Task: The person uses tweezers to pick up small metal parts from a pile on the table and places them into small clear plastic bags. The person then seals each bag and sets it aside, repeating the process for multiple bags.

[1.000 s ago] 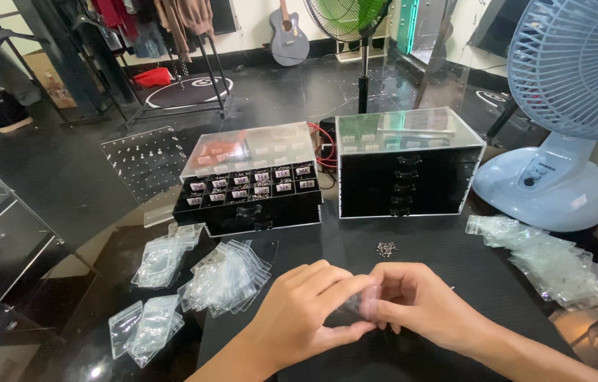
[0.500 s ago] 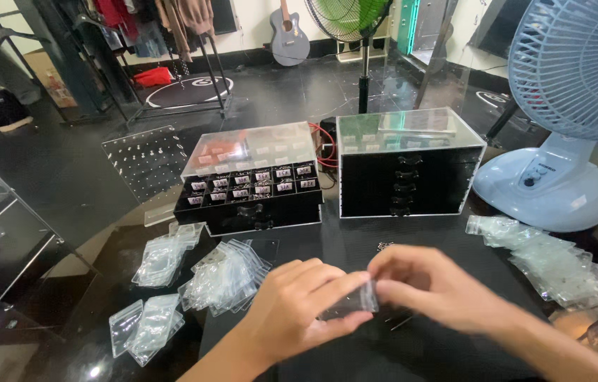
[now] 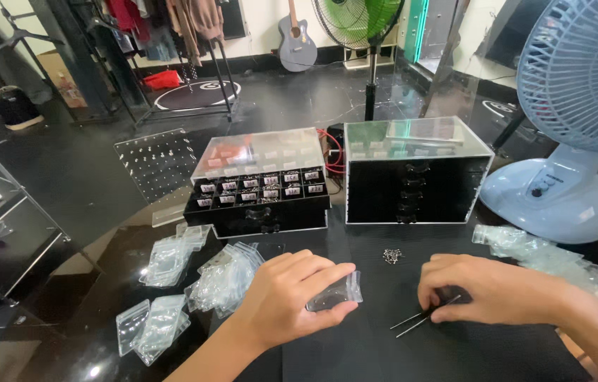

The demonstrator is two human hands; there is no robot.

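Left hand [image 3: 292, 297] rests flat on the dark table [image 3: 355, 354], fingers curled over a small clear bag [image 3: 334, 293], thumb and fingertips pinching its near edge. Bag lies at table centre, just left of the gap between the hands.

Right hand [image 3: 497, 290] sits palm down, well apart from the left, fingertips closed on thin tweezers [image 3: 426, 318]; the tips point down-left onto bare mat. A small cluster of metal bits [image 3: 391, 255] lies between the hands and the boxes, touching nothing.

Open room: bare strip of table between and below the hands. Left is crowded with piles of clear bags [image 3: 225, 279] running toward the table's left edge. More bags [image 3: 532, 247] are heaped right, close to the right wrist.

Behind: low black drawer box [image 3: 260, 187] with clear lid and rows of small compartments; taller black drawer box [image 3: 412, 173] just beside it. Blue fan [image 3: 567, 184] stands at the far right corner.

Room: dark glossy floor, green fan [image 3: 359, 21], guitar [image 3: 295, 39] against the wall, clothes rack [image 3: 172, 28] at the back left.
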